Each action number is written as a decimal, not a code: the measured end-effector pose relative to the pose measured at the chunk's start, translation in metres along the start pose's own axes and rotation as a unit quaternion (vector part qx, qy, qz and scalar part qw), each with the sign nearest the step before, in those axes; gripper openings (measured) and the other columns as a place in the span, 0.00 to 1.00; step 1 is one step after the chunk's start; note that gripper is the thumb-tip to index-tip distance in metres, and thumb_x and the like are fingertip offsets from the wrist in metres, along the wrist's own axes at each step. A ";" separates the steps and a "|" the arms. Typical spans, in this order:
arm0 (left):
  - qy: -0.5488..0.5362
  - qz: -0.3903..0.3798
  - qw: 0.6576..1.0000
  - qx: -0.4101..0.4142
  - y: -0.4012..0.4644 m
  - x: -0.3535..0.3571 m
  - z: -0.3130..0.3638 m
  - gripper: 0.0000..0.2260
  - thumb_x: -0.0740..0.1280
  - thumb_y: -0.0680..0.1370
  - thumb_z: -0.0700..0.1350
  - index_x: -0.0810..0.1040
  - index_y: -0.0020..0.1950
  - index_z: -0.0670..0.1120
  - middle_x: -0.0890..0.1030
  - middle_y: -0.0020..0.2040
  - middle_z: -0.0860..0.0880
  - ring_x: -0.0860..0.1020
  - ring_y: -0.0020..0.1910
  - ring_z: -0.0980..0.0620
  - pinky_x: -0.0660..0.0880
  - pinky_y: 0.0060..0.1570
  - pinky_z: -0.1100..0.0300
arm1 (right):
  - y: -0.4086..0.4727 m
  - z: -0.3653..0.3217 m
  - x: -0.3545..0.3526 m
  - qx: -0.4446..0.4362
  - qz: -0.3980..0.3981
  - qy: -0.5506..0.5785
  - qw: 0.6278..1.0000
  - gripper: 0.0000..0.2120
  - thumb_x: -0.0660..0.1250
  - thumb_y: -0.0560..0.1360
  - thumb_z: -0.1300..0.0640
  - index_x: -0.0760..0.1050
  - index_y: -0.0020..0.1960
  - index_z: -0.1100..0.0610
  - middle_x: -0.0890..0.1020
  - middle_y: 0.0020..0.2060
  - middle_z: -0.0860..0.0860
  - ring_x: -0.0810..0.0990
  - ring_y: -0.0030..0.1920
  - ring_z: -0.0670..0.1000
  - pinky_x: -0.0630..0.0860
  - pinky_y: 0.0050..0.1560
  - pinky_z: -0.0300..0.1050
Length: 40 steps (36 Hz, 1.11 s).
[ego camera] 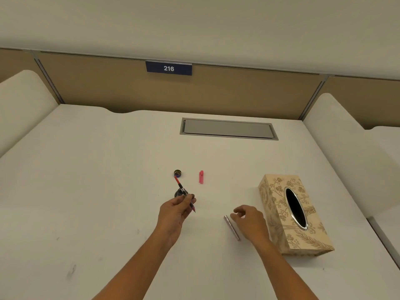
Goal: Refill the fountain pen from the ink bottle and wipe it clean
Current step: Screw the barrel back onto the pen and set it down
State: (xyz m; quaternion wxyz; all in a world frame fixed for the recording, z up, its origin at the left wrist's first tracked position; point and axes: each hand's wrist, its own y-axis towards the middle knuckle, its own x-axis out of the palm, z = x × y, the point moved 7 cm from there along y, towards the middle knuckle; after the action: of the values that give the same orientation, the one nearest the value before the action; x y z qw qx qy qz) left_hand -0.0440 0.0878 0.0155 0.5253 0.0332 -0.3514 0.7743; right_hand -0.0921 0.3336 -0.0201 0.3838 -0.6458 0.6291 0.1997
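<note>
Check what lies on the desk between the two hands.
In the head view, only bare desk lies between the left hand and right hand, apart from the silver pen barrel lying beside the right hand.

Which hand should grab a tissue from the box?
Probably the right hand. It is holding nothing and sits right beside the tissue box. The left hand is busy holding the pen.
</note>
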 end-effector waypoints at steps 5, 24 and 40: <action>-0.039 0.003 0.999 -0.020 0.003 -0.001 -0.005 0.07 0.68 0.78 0.39 0.82 0.52 0.36 0.84 0.51 0.42 0.82 0.54 0.46 0.77 0.48 0.59 | -0.011 0.002 0.010 -0.007 0.008 -0.108 0.994 0.18 0.67 0.73 0.37 0.78 0.55 0.48 0.80 0.47 0.43 0.79 0.45 0.45 0.74 0.40 0.41; -0.001 -0.009 1.000 -0.005 -0.001 -0.001 -0.002 0.08 0.68 0.77 0.39 0.83 0.51 0.36 0.84 0.53 0.41 0.83 0.55 0.45 0.78 0.51 0.56 | -0.013 -0.017 0.016 -0.025 -0.049 0.008 0.998 0.08 0.68 0.77 0.48 0.79 0.51 0.52 0.84 0.42 0.45 0.81 0.42 0.44 0.79 0.43 0.42; 0.080 -0.015 0.996 0.025 0.000 -0.002 -0.001 0.06 0.70 0.75 0.39 0.84 0.49 0.39 0.85 0.49 0.41 0.84 0.45 0.47 0.79 0.51 0.55 | -0.026 -0.097 -0.005 -0.085 -0.122 0.273 0.950 0.08 0.67 0.79 0.54 0.80 0.58 0.49 0.85 0.41 0.51 0.77 0.37 0.47 0.79 0.40 0.42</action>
State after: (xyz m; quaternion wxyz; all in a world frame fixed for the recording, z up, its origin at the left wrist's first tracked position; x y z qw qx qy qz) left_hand -0.0426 0.0869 0.0138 0.5623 -0.0100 -0.2880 0.7751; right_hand -0.0895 0.2624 0.0508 0.1624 -0.7779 0.6066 0.0201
